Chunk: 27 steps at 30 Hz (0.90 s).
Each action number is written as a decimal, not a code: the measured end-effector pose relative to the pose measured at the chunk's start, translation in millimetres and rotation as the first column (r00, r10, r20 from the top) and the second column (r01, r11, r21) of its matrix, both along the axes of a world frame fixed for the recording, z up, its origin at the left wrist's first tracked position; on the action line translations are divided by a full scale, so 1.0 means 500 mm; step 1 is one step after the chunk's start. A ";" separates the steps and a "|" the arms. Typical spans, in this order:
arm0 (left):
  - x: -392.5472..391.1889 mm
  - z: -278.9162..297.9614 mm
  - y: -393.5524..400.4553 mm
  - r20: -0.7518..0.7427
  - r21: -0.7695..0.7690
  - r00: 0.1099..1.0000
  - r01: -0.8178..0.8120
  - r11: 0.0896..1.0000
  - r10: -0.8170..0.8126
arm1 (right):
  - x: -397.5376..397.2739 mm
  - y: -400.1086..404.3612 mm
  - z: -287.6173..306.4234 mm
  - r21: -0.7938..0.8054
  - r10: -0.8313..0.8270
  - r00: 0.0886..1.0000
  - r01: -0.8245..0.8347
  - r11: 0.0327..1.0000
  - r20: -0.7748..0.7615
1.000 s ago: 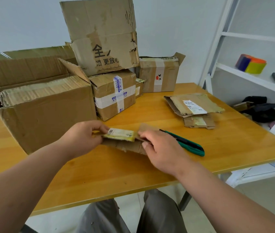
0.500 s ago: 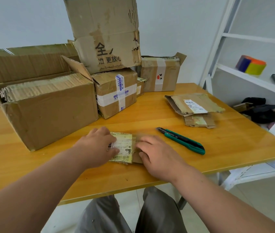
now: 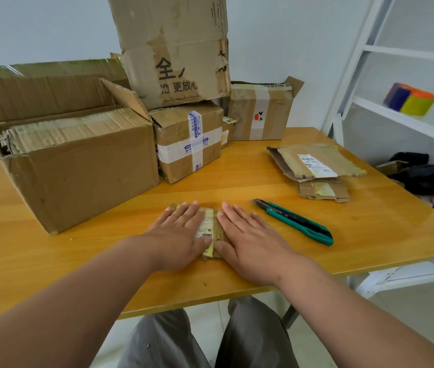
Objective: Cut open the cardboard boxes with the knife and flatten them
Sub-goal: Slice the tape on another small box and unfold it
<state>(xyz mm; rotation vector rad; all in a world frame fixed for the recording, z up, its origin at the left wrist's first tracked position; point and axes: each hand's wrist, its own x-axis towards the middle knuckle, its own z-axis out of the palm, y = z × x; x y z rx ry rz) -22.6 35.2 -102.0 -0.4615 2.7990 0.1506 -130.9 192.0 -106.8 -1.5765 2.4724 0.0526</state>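
Flat on the desk (image 3: 370, 235), near its front edge, lies a small flattened box (image 3: 208, 229) with a label on top. Both the left hand (image 3: 177, 235) and the right hand (image 3: 250, 237) press it down, fingers straight and spread. Just right of them rests the green knife (image 3: 294, 221); farther right lie two flattened boxes (image 3: 314, 168), and behind stand uncut cardboard boxes (image 3: 77, 166).
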 end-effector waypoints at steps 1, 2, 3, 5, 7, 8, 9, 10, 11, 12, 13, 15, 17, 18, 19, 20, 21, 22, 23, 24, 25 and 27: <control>0.000 0.000 -0.001 0.021 -0.001 1.000 0.011 1.000 -0.011 | -0.002 -0.002 0.001 0.008 0.008 1.000 -0.008 1.000 -0.004; -0.001 0.001 -0.003 0.043 0.003 0.999 0.024 1.000 -0.025 | -0.002 -0.002 0.003 0.013 0.019 1.000 -0.019 1.000 -0.012; -0.002 0.002 -0.005 0.061 0.008 0.998 0.036 0.999 -0.036 | -0.001 -0.003 0.005 0.009 0.035 0.999 -0.035 0.999 -0.020; -0.005 0.005 -0.010 0.074 0.014 0.996 0.043 0.999 -0.044 | 0.002 -0.005 0.005 -0.023 0.064 0.998 -0.065 0.998 -0.016; -0.007 0.006 -0.014 0.089 0.025 0.995 0.047 0.999 -0.049 | 0.005 -0.008 0.003 -0.025 0.076 0.997 -0.075 0.997 0.019; -0.007 0.006 -0.016 0.102 0.035 0.993 0.052 0.998 -0.055 | 0.005 -0.009 0.003 -0.013 0.077 0.996 -0.077 0.997 0.033; -0.007 0.008 -0.017 0.111 0.044 0.992 0.056 0.997 -0.060 | 0.003 -0.011 0.002 -0.003 0.077 0.996 -0.077 0.997 0.041; -0.006 0.008 -0.018 0.114 0.048 0.991 0.060 0.997 -0.065 | 0.002 -0.011 0.003 0.002 0.075 0.996 -0.076 0.997 0.045; -0.006 0.010 -0.018 0.114 0.047 0.991 0.063 0.997 -0.068 | 0.001 -0.012 0.003 0.000 0.075 0.996 -0.075 0.997 0.049; -0.005 0.011 -0.017 0.111 0.045 0.991 0.064 0.997 -0.069 | 0.002 -0.011 0.003 -0.007 0.075 0.996 -0.075 0.997 0.054; -0.004 0.013 -0.015 0.106 0.047 0.992 0.063 0.997 -0.067 | 0.003 -0.011 0.003 -0.017 0.074 0.995 -0.073 0.997 0.060; -0.001 0.016 -0.013 0.090 0.065 0.994 0.054 0.996 -0.059 | 0.006 -0.010 0.002 -0.030 0.062 0.995 -0.060 0.998 0.073; 0.003 0.020 -0.014 0.061 0.072 0.997 0.050 0.996 -0.055 | 0.008 -0.010 0.004 -0.032 0.039 0.995 -0.036 0.999 0.090; 0.005 0.022 -0.014 0.049 0.058 0.997 0.050 0.997 -0.053 | 0.010 -0.010 0.007 -0.032 0.026 0.995 -0.023 0.999 0.091; 0.007 0.025 -0.013 0.042 0.035 0.998 0.051 0.998 -0.052 | 0.012 -0.011 0.009 -0.034 0.013 0.997 -0.011 0.999 0.082; 0.008 0.028 -0.012 0.041 0.008 0.998 0.049 0.999 -0.049 | 0.014 -0.010 0.013 -0.041 0.003 0.998 0.000 0.999 0.060; 0.007 0.033 -0.009 0.043 -0.020 0.998 0.045 0.999 -0.044 | 0.015 -0.010 0.017 -0.050 -0.006 1.000 0.008 0.999 0.028; 0.006 0.037 -0.006 0.047 -0.048 0.998 0.040 0.998 -0.038 | 0.014 -0.009 0.023 -0.061 -0.016 1.000 0.016 0.998 -0.005; 0.004 0.042 -0.003 0.047 -0.073 0.998 0.038 0.997 -0.035 | 0.012 -0.009 0.028 -0.074 -0.031 0.999 0.029 0.997 -0.028; 0.001 0.046 -0.003 0.049 -0.091 0.998 0.039 0.995 -0.034 | 0.009 -0.009 0.032 -0.093 -0.050 0.998 0.046 0.995 -0.035; 0.000 0.048 -0.003 0.054 -0.096 0.998 0.040 0.995 -0.035 | 0.006 -0.008 0.035 -0.119 -0.068 0.997 0.064 0.991 -0.029; 0.000 0.045 -0.007 0.071 -0.049 0.997 0.040 0.998 -0.036 | 0.005 -0.005 0.031 -0.159 -0.087 0.996 0.083 0.984 -0.014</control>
